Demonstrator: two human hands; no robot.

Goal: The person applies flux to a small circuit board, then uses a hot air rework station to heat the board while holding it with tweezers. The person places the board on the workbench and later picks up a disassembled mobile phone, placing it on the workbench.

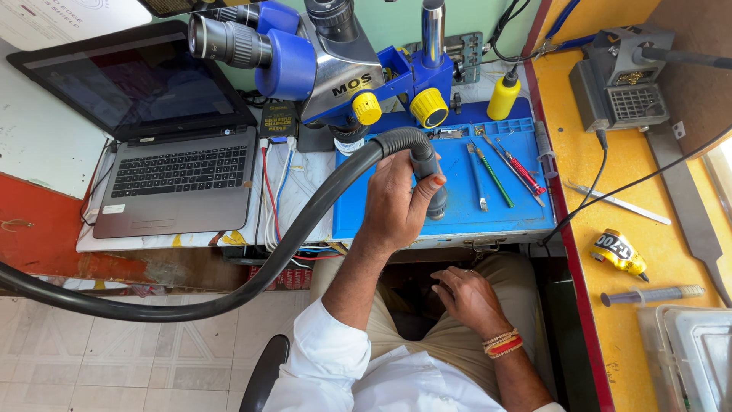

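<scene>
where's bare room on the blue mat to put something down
The blue mat is bare along its near edge, between the left hand gripping the black hose and the screwdrivers. Its far edge under the microscope is crowded.

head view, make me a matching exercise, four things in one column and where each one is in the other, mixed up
Things:
1. black hose
2. laptop
3. yellow bottle
4. right hand

Places:
A. back edge of the blue mat
B. resting on the thigh
C. gripped near its nozzle by the left hand
D. open, left of the microscope

Pairs: 1-C, 2-D, 3-A, 4-B
</scene>
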